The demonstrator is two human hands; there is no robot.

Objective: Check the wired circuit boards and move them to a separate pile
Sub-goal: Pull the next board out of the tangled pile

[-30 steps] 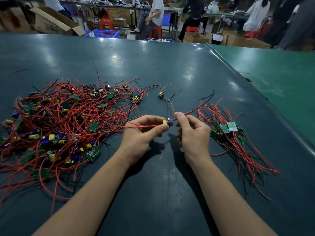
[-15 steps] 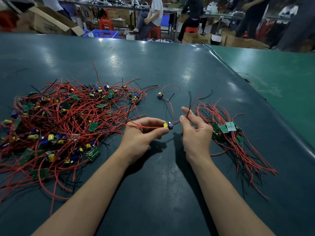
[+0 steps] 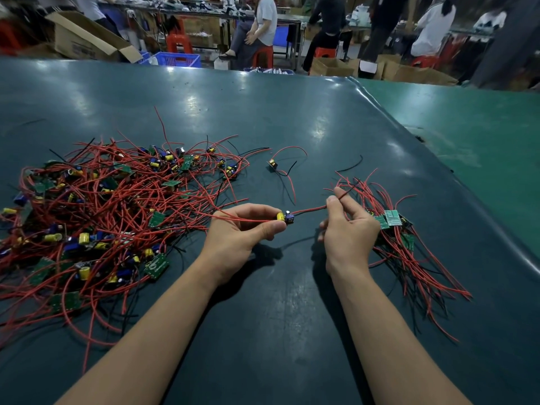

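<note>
My left hand (image 3: 239, 232) pinches a small circuit board (image 3: 285, 217) with a yellow capacitor, held just above the table. Its red and black wires (image 3: 309, 211) stretch right to my right hand (image 3: 346, 229), which pinches them between thumb and forefinger. A large tangled pile of wired boards (image 3: 111, 211) with red wires lies to the left. A smaller pile of boards (image 3: 391, 226) with wires fanned toward me lies to the right, behind my right hand. One single wired board (image 3: 272, 165) lies alone beyond my hands.
The dark green table (image 3: 263, 331) ends at a raised rim (image 3: 467, 206) on the right, with a lighter green table (image 3: 482, 127) beyond. Cardboard boxes (image 3: 84, 39), a blue crate (image 3: 178, 58), red stools and seated people are at the back.
My right hand has slid along the wires away from the board, to the right, pulling them straight. My left hand has kept hold of the board in about the same place.
</note>
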